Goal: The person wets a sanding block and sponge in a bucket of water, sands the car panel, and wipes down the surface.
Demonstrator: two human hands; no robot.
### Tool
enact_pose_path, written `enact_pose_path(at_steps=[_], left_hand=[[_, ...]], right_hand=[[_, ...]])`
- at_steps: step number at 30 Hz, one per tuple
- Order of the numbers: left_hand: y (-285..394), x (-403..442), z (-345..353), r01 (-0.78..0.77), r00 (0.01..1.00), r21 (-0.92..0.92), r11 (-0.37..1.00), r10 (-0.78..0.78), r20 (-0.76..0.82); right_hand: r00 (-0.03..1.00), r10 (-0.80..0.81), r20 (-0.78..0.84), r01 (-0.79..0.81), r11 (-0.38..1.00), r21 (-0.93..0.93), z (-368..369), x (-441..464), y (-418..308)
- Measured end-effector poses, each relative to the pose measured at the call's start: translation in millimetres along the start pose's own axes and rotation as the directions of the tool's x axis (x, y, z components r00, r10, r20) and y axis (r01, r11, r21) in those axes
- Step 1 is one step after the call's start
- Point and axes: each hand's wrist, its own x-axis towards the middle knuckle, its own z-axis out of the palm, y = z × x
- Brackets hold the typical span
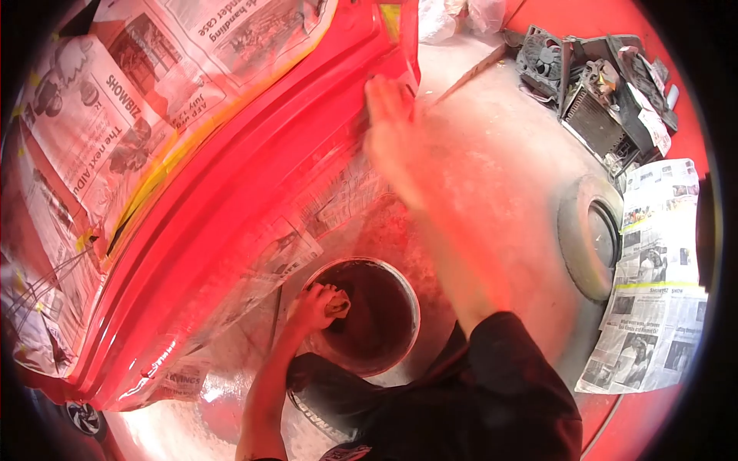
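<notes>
Beside the red car body panel [231,180], my right hand [390,127] reaches up to its far right end, blurred, with the fingers together against the surface. Whether something lies under those fingers is hidden. My left hand [314,309] is at the left rim of a round bucket [416,323] with dark contents, its fingers closed around a small tan and dark piece [338,304] that I cannot identify. Newspaper sheets [165,81] with yellow tape cover the area above the panel.
At the upper right lie a fan and radiator parts [596,96]. A tire [588,238] stands at the right, next to newspaper [653,284] on a red surface. Clear plastic [461,17] is at the top. A small wheel [82,417] shows at lower left.
</notes>
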Motion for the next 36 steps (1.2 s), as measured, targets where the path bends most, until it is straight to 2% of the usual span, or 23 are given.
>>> enact_pose_path(at_steps=[1, 3, 6, 8, 10, 11, 12, 15, 17, 20, 21, 23, 26, 29, 32, 35, 36], left_hand=[[-1, 1, 1, -0.023, 1.0, 0.005, 1.0, 0.023, -0.005], [-3, 0, 3, -0.056, 0.998, 0.009, 0.998, 0.057, -0.031], [0, -2, 3, -0.038, 0.999, 0.021, 0.999, 0.039, -0.031], [0, -4, 5, -0.023, 0.999, -0.006, 1.0, 0.023, -0.036], [-3, -5, 7, -0.025, 0.999, -0.064, 0.998, 0.022, -0.047], [-4, -3, 5, -0.02, 0.999, -0.049, 0.999, 0.018, -0.036], [-4, -3, 3, -0.018, 1.0, -0.033, 0.999, 0.017, -0.022], [-2, -5, 4, -0.06, 0.998, -0.027, 0.998, 0.059, -0.033], [-2, 2, 0, -0.064, 0.997, -0.021, 0.998, 0.063, -0.038], [9, 0, -5, -0.005, 1.0, -0.02, 1.0, 0.005, -0.002], [10, 0, -5, 0.012, 1.0, -0.023, 1.0, -0.012, 0.001], [10, 0, -5, 0.026, 1.0, -0.014, 1.0, -0.026, 0.01], [8, 0, -8, 0.017, 1.0, 0.009, 1.0, -0.017, 0.016], [7, 4, -6, -0.004, 1.0, -0.01, 1.0, 0.004, -0.01], [9, 0, -5, -0.005, 1.0, -0.005, 1.0, 0.005, -0.019], [11, 0, -8, 0.016, 1.0, 0.0, 1.0, -0.016, 0.002], [8, 0, -7, 0.01, 1.0, 0.0, 1.0, -0.01, 0.004]], right_hand=[[1.0, 0.002, -0.005, -0.002, 0.999, -0.048, 9, -6, -12], [0.993, -0.103, -0.064, 0.116, 0.963, 0.242, 19, -47, -64], [0.933, -0.311, 0.183, 0.272, 0.939, 0.209, -26, -65, -94], [0.954, -0.274, 0.121, 0.267, 0.961, 0.076, -6, -42, -36], [0.995, -0.074, 0.066, 0.067, 0.991, 0.113, 10, 5, 32], [0.994, 0.009, 0.112, -0.017, 0.997, 0.073, 6, 26, 46], [0.984, 0.097, 0.152, -0.103, 0.994, 0.029, -2, 39, 51], [0.99, 0.084, 0.111, -0.094, 0.992, 0.085, 6, 15, 24], [0.994, -0.088, 0.065, 0.08, 0.989, 0.127, 7, -24, -12], [0.963, -0.24, 0.123, 0.235, 0.97, 0.059, -9, -30, 1], [0.978, -0.17, 0.123, 0.169, 0.985, 0.016, -9, -15, 20], [0.999, -0.017, 0.034, 0.013, 0.993, 0.115, -1, 28, 62], [0.987, 0.134, 0.086, -0.138, 0.99, 0.035, 5, 60, 74], [0.998, 0.053, 0.026, -0.055, 0.995, 0.088, 11, 27, 65], [0.996, -0.001, 0.084, -0.002, 0.999, 0.035, 1, 25, 79], [0.948, 0.238, 0.21, -0.261, 0.961, 0.088, 5, 71, 94], [0.956, 0.228, 0.182, -0.248, 0.964, 0.093, 9, 72, 95]])
